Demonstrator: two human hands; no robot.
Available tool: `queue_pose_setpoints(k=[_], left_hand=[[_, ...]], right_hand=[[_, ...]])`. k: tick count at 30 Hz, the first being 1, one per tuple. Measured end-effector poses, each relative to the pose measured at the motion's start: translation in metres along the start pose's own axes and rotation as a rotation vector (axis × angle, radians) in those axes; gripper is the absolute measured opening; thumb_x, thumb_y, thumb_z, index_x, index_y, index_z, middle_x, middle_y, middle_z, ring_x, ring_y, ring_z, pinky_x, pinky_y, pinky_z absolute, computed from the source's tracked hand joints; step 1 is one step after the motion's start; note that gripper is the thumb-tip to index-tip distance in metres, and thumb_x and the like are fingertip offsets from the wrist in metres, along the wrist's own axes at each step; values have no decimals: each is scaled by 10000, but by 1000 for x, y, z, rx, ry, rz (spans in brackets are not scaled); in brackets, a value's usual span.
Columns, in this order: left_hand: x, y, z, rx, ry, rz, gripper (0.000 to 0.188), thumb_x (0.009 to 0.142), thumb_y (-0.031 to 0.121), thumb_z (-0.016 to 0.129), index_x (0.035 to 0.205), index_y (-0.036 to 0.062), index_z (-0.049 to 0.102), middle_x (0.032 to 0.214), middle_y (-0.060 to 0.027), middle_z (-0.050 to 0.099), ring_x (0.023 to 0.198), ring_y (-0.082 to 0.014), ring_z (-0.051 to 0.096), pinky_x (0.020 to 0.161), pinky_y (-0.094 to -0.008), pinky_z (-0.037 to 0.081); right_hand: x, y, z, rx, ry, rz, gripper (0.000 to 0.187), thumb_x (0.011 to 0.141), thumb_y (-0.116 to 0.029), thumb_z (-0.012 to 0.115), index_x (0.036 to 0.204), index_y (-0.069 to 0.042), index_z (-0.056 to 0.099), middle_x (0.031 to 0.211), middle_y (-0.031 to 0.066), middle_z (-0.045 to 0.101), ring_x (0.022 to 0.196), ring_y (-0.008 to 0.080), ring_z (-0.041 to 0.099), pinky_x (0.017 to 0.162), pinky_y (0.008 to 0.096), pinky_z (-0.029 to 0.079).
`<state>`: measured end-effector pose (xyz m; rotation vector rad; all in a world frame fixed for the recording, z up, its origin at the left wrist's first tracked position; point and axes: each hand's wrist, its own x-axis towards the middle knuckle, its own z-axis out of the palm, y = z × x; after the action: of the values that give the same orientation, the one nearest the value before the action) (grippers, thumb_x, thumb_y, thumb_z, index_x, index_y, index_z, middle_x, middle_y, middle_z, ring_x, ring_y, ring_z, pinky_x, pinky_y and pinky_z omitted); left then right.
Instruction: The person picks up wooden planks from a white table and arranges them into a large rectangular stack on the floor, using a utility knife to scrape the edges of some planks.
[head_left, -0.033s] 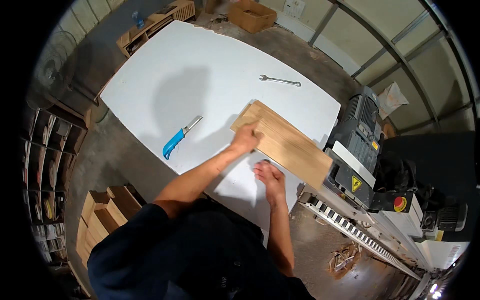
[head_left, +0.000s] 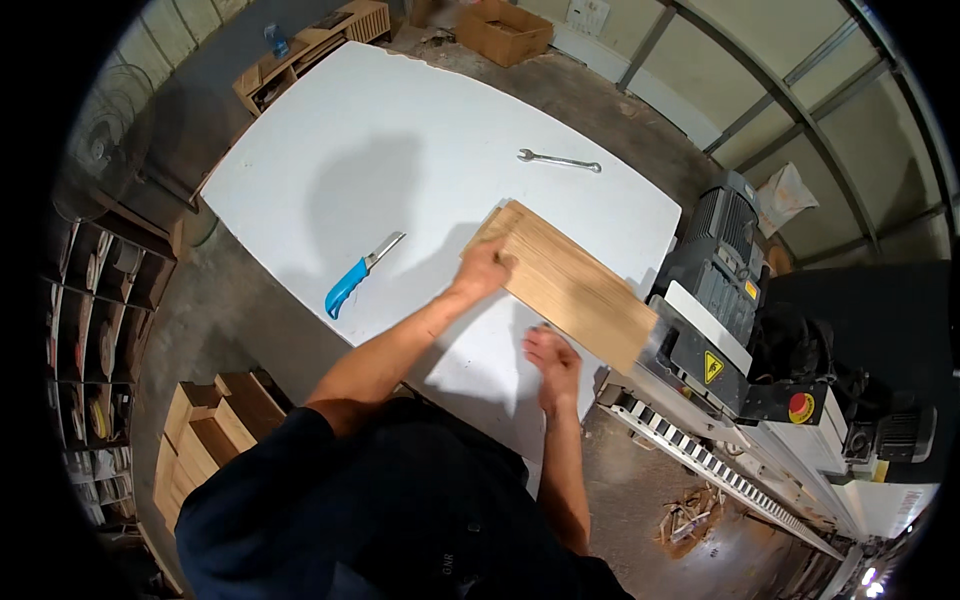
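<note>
- From where I stand, taking the board as the middle of the dial and twelve as straight away from the person, a pale brown wooden board (head_left: 575,285) lies slanted on the white table (head_left: 300,130), its length running from ten to four.
- Its four-o'clock end comes up close to the grey and white machine (head_left: 682,350); I can't tell whether they touch.
- The left hand (head_left: 485,268) is on the board's nine-o'clock end, fingers curled at the near edge; it's blurred, and I can't tell how firmly they pinch.
- The right hand (head_left: 553,360) is between six and seven, just beside the near edge, fingers loosely bent and drawn together; I can't make out whether anything sits between them.
- Over at nine, a knife with a blue handle (head_left: 347,290) rests on the tabletop, its blade pointing toward one.
- At twelve, a silver wrench (head_left: 560,161) lies flat, open jaw toward nine, ring end toward three.
- Between two and three I see a grey ribbed motor (head_left: 715,230); farther out at four, a red button (head_left: 801,408).
- Down at eight, beyond the table, stand wooden pieces (head_left: 190,440).
- Between eleven and twelve, a cardboard box (head_left: 505,35) sits on the floor.
</note>
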<state>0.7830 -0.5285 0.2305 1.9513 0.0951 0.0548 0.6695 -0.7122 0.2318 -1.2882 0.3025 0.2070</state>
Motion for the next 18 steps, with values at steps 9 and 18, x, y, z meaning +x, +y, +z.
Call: queue_pose_setpoints(k=[9, 18], left_hand=[[46, -27, 5, 478, 62, -148, 447, 736, 380, 626, 1054, 67, 652, 1022, -215, 609, 1002, -361, 550, 862, -446, 463], [52, -6, 7, 340, 75, -502, 514, 779, 394, 632, 1096, -11, 620, 1228, -190, 494, 1128, -352, 475, 916, -449, 443]], right_hand=[[21, -7, -75, -493, 560, -437, 347, 898, -291, 600, 918, 54, 564, 799, 97, 571, 709, 144, 500, 628, 283, 420], [92, 15, -112, -359, 322, -123, 265, 843, -157, 557, 987, 49, 640, 948, 143, 643, 797, 239, 600, 731, 362, 508]])
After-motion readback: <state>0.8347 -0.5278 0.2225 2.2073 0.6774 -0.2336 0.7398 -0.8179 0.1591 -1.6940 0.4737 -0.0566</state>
